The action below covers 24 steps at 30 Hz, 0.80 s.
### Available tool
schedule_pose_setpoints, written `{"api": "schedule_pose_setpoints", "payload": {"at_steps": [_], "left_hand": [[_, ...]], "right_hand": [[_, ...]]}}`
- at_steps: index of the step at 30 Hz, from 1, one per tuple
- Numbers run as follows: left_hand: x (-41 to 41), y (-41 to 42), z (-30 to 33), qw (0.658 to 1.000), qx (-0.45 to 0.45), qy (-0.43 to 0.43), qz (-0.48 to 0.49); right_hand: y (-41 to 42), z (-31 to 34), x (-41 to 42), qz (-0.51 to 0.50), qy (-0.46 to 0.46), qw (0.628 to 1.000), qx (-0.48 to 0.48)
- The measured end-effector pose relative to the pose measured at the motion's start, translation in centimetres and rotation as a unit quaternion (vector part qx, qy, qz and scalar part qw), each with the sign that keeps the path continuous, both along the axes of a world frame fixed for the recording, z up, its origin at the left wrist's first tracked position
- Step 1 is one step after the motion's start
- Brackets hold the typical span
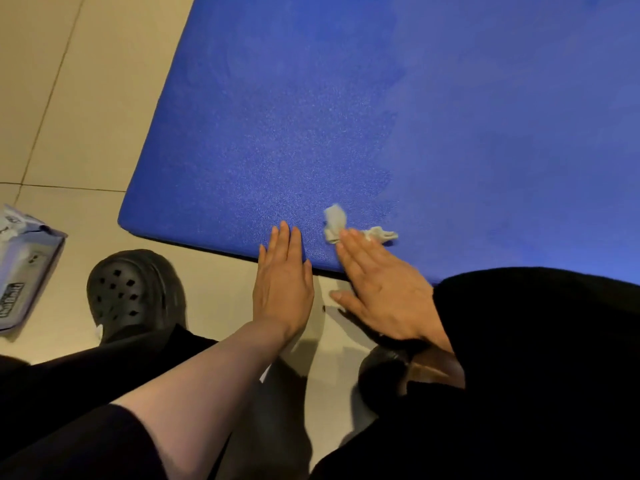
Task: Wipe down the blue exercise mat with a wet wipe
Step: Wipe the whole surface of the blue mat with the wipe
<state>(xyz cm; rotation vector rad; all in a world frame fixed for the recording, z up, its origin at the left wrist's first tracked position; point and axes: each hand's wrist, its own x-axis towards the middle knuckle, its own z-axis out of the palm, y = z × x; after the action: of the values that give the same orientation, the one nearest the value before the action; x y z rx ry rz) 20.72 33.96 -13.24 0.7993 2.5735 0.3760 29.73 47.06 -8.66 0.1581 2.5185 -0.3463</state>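
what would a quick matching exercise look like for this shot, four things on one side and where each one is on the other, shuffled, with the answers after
Things
1. wet wipe
2. left hand
3. wipes pack
4. black clog

Places
A. on the tiled floor at the far left edge of the view
B. crumpled under the fingertips of the right hand, on the blue mat
C. flat, palm down, across the mat's near edge
D. on the floor just short of the mat's near left corner

Pairs: 1-B, 2-C, 3-A, 4-D
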Motion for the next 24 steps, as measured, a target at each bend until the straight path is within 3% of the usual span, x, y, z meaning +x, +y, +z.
{"api": "schedule_pose_setpoints", "payload": {"at_steps": [4,8,12,17,21,24], "left_hand": [[-0.3,-0.1,0.0,0.999,0.039,0.01,0.012],[-0.1,0.8,-0.3,0.995,0.084,0.034,-0.044],[1.7,3.3,-0.9,0.99,0.105,0.005,-0.097],[2.3,2.5,-1.0,0.992,0.099,-0.027,-0.068],[1.1,0.9,-0.8,0.995,0.082,-0.003,-0.062],[1.2,1.3,-0.9,0.995,0.082,0.007,-0.049]], "right_hand": [[-1.0,-0.8,-1.4,0.036,0.062,0.997,-0.031],[1.1,-1.3,3.0,-0.007,0.156,0.988,-0.004],[1.8,-1.6,6.7,-0.047,0.153,0.987,0.03],[-0.5,-2.3,3.2,-0.05,0.103,0.991,-0.069],[1.6,-1.0,3.5,-0.031,0.123,0.991,-0.032],[3.4,0.3,5.8,-0.051,0.068,0.996,-0.002]]}}
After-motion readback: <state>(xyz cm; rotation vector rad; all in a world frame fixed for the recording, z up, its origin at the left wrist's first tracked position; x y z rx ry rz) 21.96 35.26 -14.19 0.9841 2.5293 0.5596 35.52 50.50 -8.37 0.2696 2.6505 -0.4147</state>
